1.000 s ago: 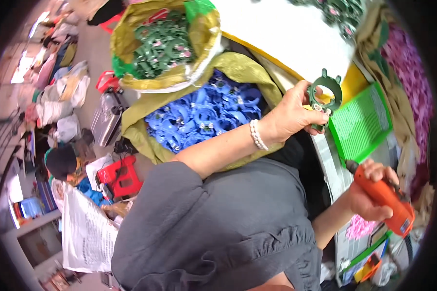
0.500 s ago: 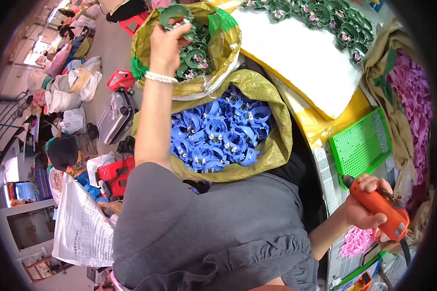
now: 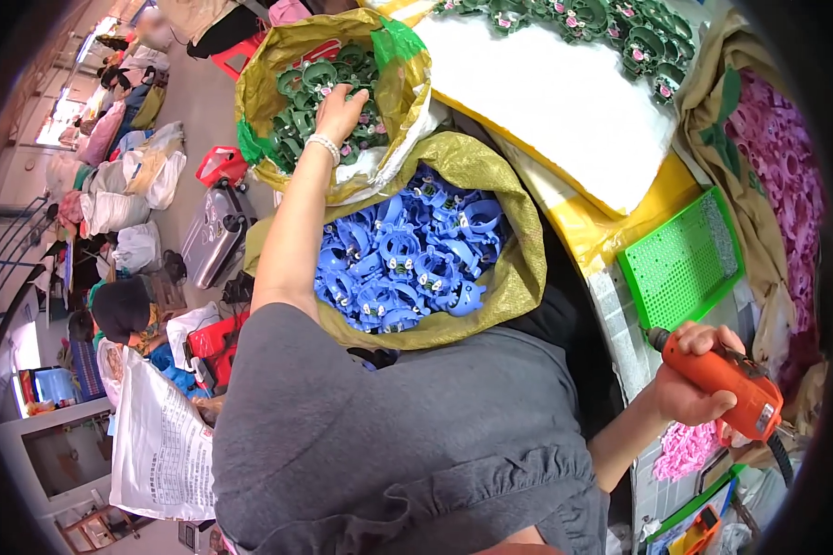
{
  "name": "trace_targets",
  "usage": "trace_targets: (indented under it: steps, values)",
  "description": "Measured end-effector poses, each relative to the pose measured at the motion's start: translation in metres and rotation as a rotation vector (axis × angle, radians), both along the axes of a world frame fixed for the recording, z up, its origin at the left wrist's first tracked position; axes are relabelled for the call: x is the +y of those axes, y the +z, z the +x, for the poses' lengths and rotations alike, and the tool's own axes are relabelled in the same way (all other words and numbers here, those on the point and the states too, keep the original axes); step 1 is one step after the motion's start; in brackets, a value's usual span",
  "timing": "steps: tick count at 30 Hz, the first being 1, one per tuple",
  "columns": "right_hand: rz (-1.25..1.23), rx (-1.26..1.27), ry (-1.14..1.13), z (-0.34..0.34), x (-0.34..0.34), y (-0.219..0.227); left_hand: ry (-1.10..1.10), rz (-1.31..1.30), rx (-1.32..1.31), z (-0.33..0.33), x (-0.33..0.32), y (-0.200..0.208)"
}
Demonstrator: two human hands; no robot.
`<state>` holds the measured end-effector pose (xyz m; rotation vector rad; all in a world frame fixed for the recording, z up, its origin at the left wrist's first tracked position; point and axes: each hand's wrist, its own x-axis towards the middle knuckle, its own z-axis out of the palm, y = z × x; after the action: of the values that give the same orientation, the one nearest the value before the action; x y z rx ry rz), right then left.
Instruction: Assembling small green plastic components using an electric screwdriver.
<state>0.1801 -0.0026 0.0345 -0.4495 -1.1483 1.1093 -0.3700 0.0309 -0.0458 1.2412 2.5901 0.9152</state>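
My left hand (image 3: 341, 116) reaches down into a yellow-green woven sack (image 3: 255, 159) of green ring-shaped plastic parts (image 3: 298, 120) with small pink flowers. Its fingers are bent against the parts, the tips partly hidden. Whether one part is gripped does not show clearly. At the right, my right hand (image 3: 687, 388) is wrapped around an orange electric screwdriver (image 3: 724, 381), whose black nose points up and left and whose cord hangs from its lower end. Nearer me, a second sack (image 3: 520, 294) holds many blue ring-shaped plastic parts (image 3: 400, 250).
A white sheet (image 3: 546, 102) lies on the table, with more green parts (image 3: 611, 28) beyond it. Beside the screwdriver sits a green tray (image 3: 634, 277). Pink parts fill a sack (image 3: 703, 120) at far right; a small pink pile (image 3: 685, 450) lies below. A silver suitcase (image 3: 215, 236) stands on the floor.
My left hand has come down into the sack from above it, where it was holding up a green ring-shaped part. The right hand keeps its hold on the screwdriver, almost still.
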Motion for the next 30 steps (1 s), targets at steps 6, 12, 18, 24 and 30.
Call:
trace_targets:
  steps: [6,12,18,24,30]
  values:
    - [-0.003,-0.002,-0.006,0.002,0.001,-0.005,-0.034,-0.014,0.041,0.004,0.004,0.007]
    - [-0.021,0.006,-0.014,0.001,0.001,-0.005,0.029,0.121,-0.124,-0.006,0.009,0.006]
    - [-0.039,-0.006,-0.044,0.001,0.0,-0.005,-0.086,0.204,-0.271,-0.024,0.013,0.03]
    - [-0.059,-0.01,-0.06,-0.003,-0.002,-0.004,0.186,0.255,-0.198,-0.092,0.055,0.026]
    - [-0.073,-0.002,-0.054,-0.005,-0.003,-0.003,0.208,-0.022,0.133,-0.097,0.089,0.027]
